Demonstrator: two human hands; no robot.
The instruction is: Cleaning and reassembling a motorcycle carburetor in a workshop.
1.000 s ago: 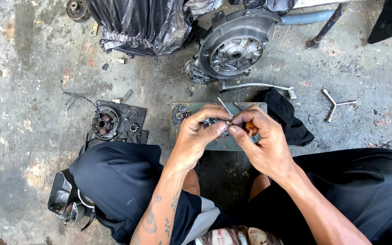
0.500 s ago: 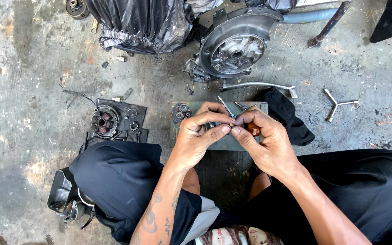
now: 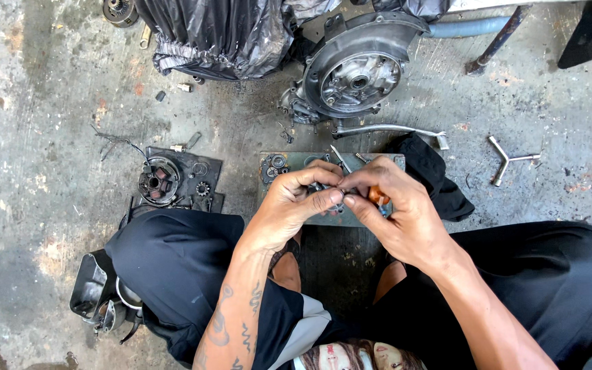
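While the left hand (image 3: 289, 205) pinches a small dark metal part (image 3: 329, 194) from one side, the right hand (image 3: 399, 212) closes on it from the other, an orange-handled tool (image 3: 378, 196) tucked against its fingers. Fine work like this likely goes best held low over the grey tray (image 3: 289, 159), so anything dropped lands there. That tray, on the concrete floor (image 3: 35, 137), holds small round parts (image 3: 274, 164) at its left end.
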